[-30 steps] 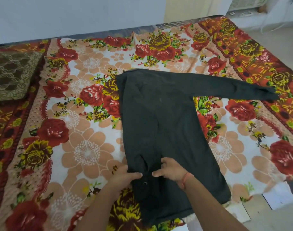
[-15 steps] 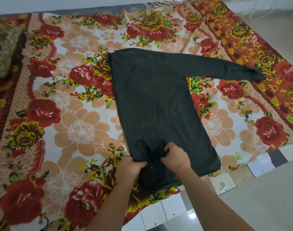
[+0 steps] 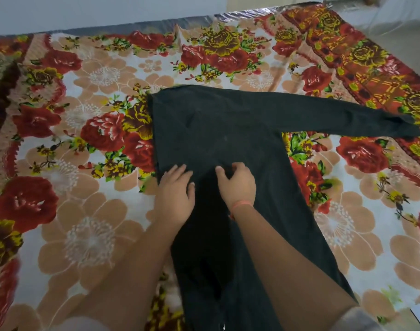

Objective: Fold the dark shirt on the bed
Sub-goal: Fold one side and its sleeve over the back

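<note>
Dark shirt (image 3: 228,144) lies flat mid-bed on the floral bedspread (image 3: 89,163), one sleeve (image 3: 335,115) stretched out to the right. Left hand (image 3: 174,192) open, fingers spread, pressing on the shirt's left edge — holding nothing. Right hand (image 3: 237,182) w/ fingers curled, pinching a bit of fabric near the shirt's centre.

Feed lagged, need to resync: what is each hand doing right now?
Left hand: open, flat on the dark shirt.
Right hand: fingers curled on the shirt; grip cannot be told.
</note>
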